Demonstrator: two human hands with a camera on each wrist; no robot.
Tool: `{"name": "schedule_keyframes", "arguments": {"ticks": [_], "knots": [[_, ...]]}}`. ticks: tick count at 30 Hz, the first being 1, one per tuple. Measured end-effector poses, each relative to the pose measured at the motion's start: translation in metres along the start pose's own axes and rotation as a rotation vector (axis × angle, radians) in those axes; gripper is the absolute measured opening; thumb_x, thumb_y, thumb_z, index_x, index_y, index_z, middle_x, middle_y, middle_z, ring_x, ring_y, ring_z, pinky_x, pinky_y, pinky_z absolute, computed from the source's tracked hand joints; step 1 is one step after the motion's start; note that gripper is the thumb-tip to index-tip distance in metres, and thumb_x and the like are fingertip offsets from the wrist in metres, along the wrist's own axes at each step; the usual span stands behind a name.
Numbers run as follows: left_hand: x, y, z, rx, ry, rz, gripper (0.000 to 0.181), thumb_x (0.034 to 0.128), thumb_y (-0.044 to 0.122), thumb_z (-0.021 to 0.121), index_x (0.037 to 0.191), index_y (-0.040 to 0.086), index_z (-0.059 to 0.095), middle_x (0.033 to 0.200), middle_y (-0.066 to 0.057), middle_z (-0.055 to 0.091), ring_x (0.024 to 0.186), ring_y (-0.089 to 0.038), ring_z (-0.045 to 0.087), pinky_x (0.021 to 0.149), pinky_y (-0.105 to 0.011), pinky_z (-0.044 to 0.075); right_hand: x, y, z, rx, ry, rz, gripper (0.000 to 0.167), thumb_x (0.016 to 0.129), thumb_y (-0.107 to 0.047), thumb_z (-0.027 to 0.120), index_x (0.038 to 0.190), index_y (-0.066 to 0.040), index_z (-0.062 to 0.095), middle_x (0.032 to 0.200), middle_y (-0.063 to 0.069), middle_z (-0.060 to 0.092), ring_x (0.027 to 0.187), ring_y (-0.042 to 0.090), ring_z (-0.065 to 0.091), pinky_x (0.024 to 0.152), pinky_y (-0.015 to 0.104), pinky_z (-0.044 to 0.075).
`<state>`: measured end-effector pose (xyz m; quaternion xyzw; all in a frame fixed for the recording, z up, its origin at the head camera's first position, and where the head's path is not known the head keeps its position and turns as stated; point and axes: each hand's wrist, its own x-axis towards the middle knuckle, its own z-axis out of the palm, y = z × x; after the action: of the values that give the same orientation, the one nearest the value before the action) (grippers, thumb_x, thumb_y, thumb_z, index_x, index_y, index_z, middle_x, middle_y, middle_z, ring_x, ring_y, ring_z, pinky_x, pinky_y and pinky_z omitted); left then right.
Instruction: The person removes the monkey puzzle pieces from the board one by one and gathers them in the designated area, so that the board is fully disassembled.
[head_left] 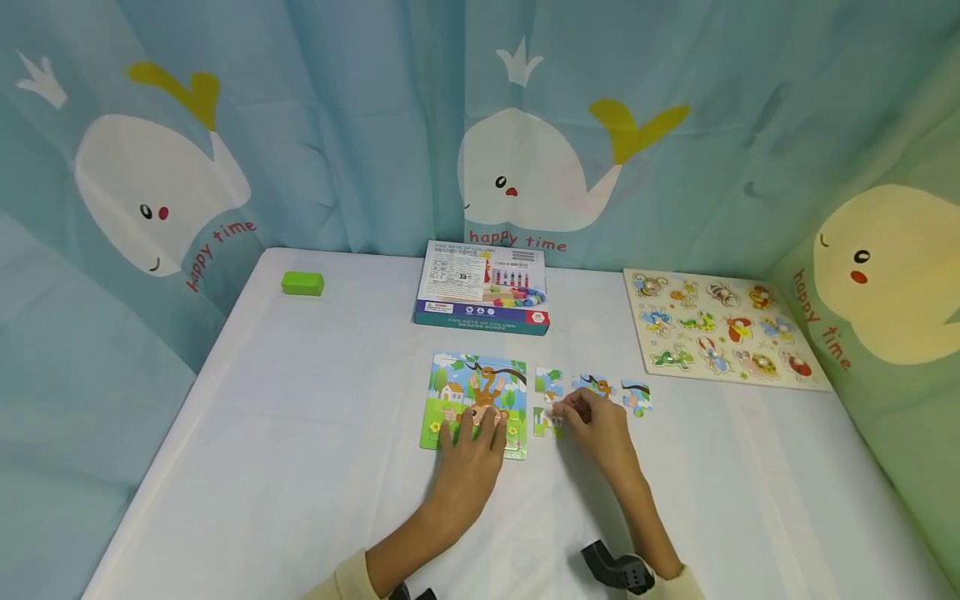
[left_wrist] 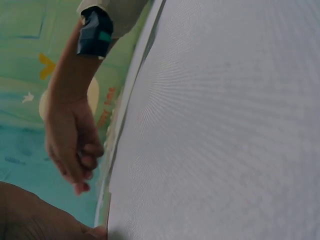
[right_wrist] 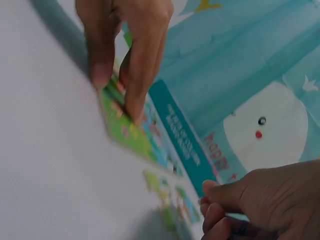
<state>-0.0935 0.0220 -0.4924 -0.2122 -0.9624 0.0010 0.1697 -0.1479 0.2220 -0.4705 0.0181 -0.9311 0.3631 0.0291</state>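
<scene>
A picture puzzle board [head_left: 487, 375] with a monkey, a house and trees lies on the white table. My left hand [head_left: 468, 471] rests on its lower part, fingers spread and fairly straight; in the right wrist view its thumb touches the board's near edge. Right of the board lie several loose puzzle pieces, among them a green one [head_left: 546, 425], one with a leaf [head_left: 549, 381] and one with a branch [head_left: 637, 397]. Just above them is my right hand [head_left: 600, 433], thumb and fingers curled together; no piece shows between them. In the left wrist view my right hand [left_wrist: 72, 140] hangs over the table.
Behind the board lies a flat box [head_left: 483, 287] with a teal edge. An insect peg puzzle [head_left: 720, 329] is at the back right, and a green block [head_left: 302, 283] at the back left. Curtains with whales [head_left: 525, 167] surround the table's far sides.
</scene>
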Motion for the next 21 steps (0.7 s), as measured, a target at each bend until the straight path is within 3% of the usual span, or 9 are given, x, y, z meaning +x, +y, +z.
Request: {"name": "schedule_keyframes", "arguments": {"ticks": [3, 8, 15, 21], "knots": [[0.000, 0.001, -0.003, 0.006, -0.035, -0.006, 0.052, 0.0785, 0.020, 0.082, 0.128, 0.015, 0.066, 0.130, -0.007, 0.060, 0.118, -0.032, 0.057, 0.085, -0.052, 0.054, 0.011, -0.011, 0.004, 0.055, -0.023, -0.061, 0.016, 0.092, -0.018, 0.069, 0.088, -0.003, 0.068, 0.075, 0.008, 0.068, 0.062, 0.010, 0.053, 0.053, 0.020, 0.043], [0.000, 0.004, -0.007, 0.025, -0.070, -0.015, 0.045, 0.0831, 0.020, 0.078, 0.127, 0.015, 0.067, 0.132, -0.006, 0.062, 0.115, -0.031, 0.059, 0.086, -0.049, 0.054, 0.035, -0.030, 0.017, 0.111, -0.140, -0.175, 0.012, 0.094, -0.015, 0.065, 0.092, -0.004, 0.069, 0.079, 0.011, 0.069, 0.061, 0.010, 0.055, 0.052, 0.022, 0.044], [-0.002, 0.006, -0.008, 0.049, -0.057, -0.007, 0.043, 0.0824, 0.022, 0.078, 0.124, 0.017, 0.069, 0.133, -0.006, 0.062, 0.114, -0.031, 0.060, 0.085, -0.048, 0.054, 0.063, -0.046, 0.043, 0.053, -0.316, -0.321, 0.016, 0.095, -0.015, 0.063, 0.102, -0.003, 0.072, 0.091, 0.010, 0.069, 0.073, 0.015, 0.059, 0.067, 0.028, 0.051], [-0.004, 0.006, -0.008, 0.075, -0.064, 0.024, 0.047, 0.0852, 0.028, 0.076, 0.129, 0.015, 0.065, 0.137, -0.006, 0.057, 0.116, -0.032, 0.057, 0.087, -0.049, 0.053, 0.072, -0.053, 0.054, -0.012, -0.362, -0.394, 0.013, 0.094, -0.013, 0.065, 0.098, -0.003, 0.073, 0.092, 0.009, 0.068, 0.082, 0.018, 0.061, 0.078, 0.036, 0.053]]}}
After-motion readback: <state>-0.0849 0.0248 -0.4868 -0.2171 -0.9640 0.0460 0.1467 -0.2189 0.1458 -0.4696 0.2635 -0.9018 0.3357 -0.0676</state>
